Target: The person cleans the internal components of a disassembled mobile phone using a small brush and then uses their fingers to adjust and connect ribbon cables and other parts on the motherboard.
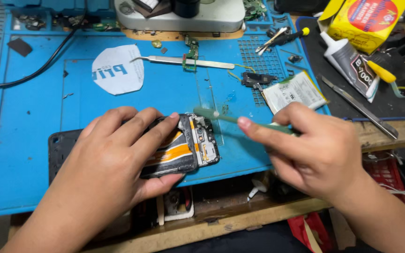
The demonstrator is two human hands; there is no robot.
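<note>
The left hand [118, 154] lies over an opened phone [186, 147] at the near edge of a blue work mat [29, 117], fingers curled over its top and the thumb under its near side, so the phone is clamped in that hand and tilted slightly up off the mat. Only the phone's right end shows past the fingers: a dark battery with an orange strip across it, and beside it the bare board with small metal parts. The right hand [315, 150] is just to the right of the phone, apart from the left hand and not touching the phone itself; its thumb and fingers are pinched on a thin green tool [240, 121], which runs leftward so that its pale tip hangs just above the phone's upper right corner. Whether the tip actually touches the board is hard to say, since it is blurred. A dark flat panel [62, 150] sticks out from beneath the left hand on the mat. Farther back on the mat lie metal tweezers [183, 61], a round white paper piece [117, 69], a small dark component [258, 79] and a white-labelled battery [294, 90]. Off the mat to the right stand a glue tube [350, 63] and a yellow box [366, 21].
</note>
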